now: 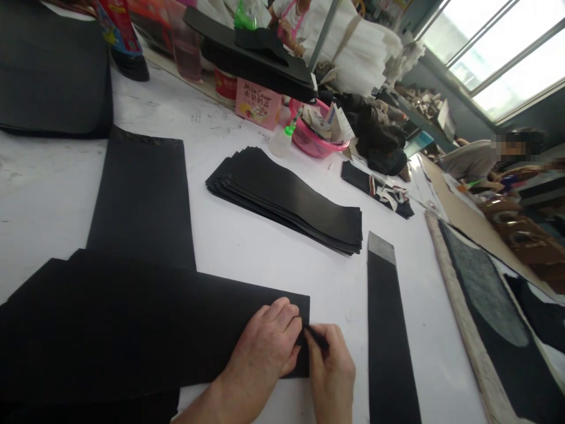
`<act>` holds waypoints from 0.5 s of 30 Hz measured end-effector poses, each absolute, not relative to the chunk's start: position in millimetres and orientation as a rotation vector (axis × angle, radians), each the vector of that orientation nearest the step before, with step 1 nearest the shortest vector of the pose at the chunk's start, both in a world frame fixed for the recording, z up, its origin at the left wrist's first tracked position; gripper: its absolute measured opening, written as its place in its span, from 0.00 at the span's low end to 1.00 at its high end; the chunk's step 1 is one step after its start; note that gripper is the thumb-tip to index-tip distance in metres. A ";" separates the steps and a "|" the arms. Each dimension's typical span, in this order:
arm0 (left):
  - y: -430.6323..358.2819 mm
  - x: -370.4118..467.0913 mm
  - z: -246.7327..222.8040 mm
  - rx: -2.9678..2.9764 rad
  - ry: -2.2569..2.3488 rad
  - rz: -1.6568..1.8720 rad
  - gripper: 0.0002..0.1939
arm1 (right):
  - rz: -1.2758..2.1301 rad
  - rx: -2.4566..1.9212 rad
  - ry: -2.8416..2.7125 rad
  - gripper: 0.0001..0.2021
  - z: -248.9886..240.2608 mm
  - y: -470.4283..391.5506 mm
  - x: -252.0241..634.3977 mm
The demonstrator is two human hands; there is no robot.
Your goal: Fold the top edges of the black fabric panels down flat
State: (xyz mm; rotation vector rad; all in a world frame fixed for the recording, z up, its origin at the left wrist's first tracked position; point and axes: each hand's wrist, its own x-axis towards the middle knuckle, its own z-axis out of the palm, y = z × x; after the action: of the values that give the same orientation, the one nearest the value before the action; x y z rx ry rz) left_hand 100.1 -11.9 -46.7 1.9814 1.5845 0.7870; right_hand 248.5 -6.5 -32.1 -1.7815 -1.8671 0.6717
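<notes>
A wide black sheet [145, 324] of leather-like or fabric-like material lies across the front left of the white table. Near its right end, my left hand [269, 341] rests on top with the fingers curled and pressed together. Just right of it, my right hand [333, 371] pinches a small dark fold or strip [318, 338] at the sheet's edge; whether that bit belongs to the sheet I cannot tell. The two hands almost touch. Under the sheet's far side, another black panel [143, 200] sticks out. To the right lies a long black strip [391, 330] with a grey end.
Beyond my hands lies a fanned stack of black pieces [286, 200]. Farther back are a squeeze bottle [281, 141] with a green tip, a pink basket [315, 138] and a pink box [257, 105]. A black pile [53, 76] sits far left. Two other people are in the background.
</notes>
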 end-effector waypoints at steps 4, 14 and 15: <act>-11.6 101.2 -47.6 1.992 1.599 0.799 0.17 | 0.560 -1.793 -1.882 0.09 -35.4 16.9 236.7; -10.6 98.8 -41.3 1.991 1.579 0.736 0.16 | 0.798 -1.778 -1.656 0.12 -16.0 34.1 242.5; -10.9 98.8 -41.6 1.987 1.575 0.742 0.16 | 0.798 -1.782 -1.683 0.12 -14.8 26.8 245.8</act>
State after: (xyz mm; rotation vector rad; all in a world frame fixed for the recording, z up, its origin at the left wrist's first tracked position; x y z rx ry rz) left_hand 98.8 -10.9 -41.6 1.9866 1.5754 0.7423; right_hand 245.8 26.8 -14.8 -1.7820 -1.6834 0.7975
